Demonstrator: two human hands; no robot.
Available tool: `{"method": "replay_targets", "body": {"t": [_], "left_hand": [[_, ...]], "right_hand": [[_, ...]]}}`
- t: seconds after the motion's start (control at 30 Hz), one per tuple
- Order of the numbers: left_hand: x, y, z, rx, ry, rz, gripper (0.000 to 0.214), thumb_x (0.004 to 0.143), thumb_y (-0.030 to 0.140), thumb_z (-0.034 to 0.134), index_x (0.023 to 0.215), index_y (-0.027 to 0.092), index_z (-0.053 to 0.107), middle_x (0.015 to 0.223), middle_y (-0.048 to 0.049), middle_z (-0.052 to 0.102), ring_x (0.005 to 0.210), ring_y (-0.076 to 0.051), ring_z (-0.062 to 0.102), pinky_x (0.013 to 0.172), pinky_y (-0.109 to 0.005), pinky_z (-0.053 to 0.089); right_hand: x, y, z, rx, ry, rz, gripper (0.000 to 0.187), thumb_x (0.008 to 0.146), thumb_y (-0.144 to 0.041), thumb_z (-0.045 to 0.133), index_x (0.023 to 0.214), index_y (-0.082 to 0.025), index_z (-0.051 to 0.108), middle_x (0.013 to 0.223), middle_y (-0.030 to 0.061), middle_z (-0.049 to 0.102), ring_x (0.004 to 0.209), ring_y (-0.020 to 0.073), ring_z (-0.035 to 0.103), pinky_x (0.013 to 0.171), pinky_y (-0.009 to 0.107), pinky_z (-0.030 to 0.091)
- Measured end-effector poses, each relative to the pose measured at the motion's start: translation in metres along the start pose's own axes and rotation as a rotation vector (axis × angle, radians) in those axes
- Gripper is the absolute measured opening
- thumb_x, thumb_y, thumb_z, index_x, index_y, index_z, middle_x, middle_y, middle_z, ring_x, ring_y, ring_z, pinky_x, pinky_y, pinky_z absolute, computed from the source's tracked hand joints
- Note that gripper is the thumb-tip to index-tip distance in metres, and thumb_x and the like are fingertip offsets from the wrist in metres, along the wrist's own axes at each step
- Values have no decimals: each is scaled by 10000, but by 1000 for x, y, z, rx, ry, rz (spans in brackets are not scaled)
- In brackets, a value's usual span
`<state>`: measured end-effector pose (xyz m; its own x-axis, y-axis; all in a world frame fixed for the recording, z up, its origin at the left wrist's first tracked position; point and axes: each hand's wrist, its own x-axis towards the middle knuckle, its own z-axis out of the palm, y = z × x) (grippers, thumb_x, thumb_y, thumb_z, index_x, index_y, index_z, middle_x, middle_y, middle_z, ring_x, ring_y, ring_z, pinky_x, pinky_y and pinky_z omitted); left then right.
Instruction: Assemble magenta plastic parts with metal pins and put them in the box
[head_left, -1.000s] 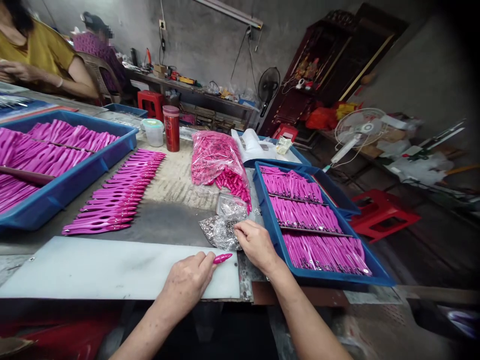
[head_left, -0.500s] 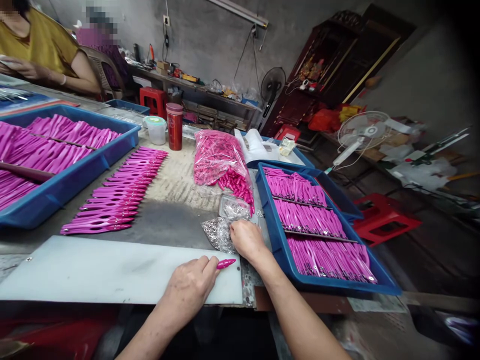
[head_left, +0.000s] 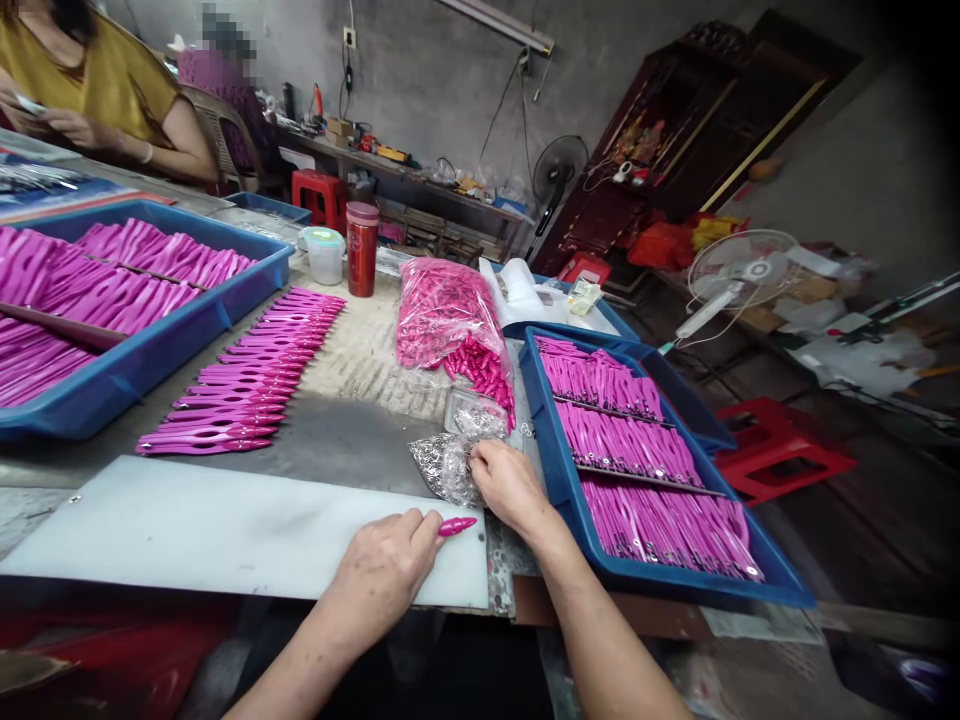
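Note:
My left hand (head_left: 390,562) is closed on a glossy pink pointed piece (head_left: 457,525), whose tip sticks out past the fingers above the right end of a pale board (head_left: 247,530). My right hand (head_left: 510,482) has its fingers pinched together at a clear plastic bag of small silvery metal parts (head_left: 442,468); whatever lies between the fingertips is hidden. Just behind that hand stands a small clear tray (head_left: 476,410). A plastic bag of similar pink pieces (head_left: 450,315) lies open beyond it, some spilling toward the tray.
A slanting row of pink handled tools (head_left: 240,375) lies left of centre. Blue trays of pink parts flank the work area, one at left (head_left: 259,275), one at right (head_left: 645,578). A red tumbler (head_left: 362,250) and lidded tub (head_left: 325,258) stand behind. A co-worker (head_left: 112,90) sits far left.
The view has shifted slightly, so the scene sits a little farther right. Both hands keep nearly the same places, the left still with the pink piece, the right at the metal parts.

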<state>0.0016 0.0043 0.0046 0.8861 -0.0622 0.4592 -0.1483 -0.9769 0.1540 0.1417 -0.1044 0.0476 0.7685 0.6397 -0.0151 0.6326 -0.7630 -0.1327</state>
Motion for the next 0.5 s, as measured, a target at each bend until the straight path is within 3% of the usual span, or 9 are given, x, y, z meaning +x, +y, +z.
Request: {"method": "replay_targets", "body": {"t": [0.1, 0.33, 0.5], "left_hand": [[0, 0, 0, -1, 4, -7, 129, 849, 184, 378, 793, 191, 494, 601, 20, 488, 493, -126, 472, 461, -247, 316], [1, 1, -4, -31, 0, -7, 145, 846, 166, 375, 753, 186, 485, 595, 20, 482, 499, -119, 469, 470, -239, 318], [1, 1, -4, -38, -21, -14, 154, 850, 178, 375, 738, 189, 479, 595, 20, 478, 510, -124, 478, 471, -242, 324]], "right_hand": [[-7, 5, -3, 112, 30, -32, 189, 807, -170, 395, 738, -172, 572, 751, 9, 596, 710, 120, 531, 640, 203, 348], [-28, 10, -4, 615, 80, -77, 161, 777, -219, 440, 645, -170, 518, 614, -25, 498, 601, 114, 468, 567, 209, 340], [-44, 0, -1, 705, 67, -196, 148, 784, -188, 461, 665, -167, 546, 642, -16, 499, 629, 115, 478, 597, 218, 359]]}}
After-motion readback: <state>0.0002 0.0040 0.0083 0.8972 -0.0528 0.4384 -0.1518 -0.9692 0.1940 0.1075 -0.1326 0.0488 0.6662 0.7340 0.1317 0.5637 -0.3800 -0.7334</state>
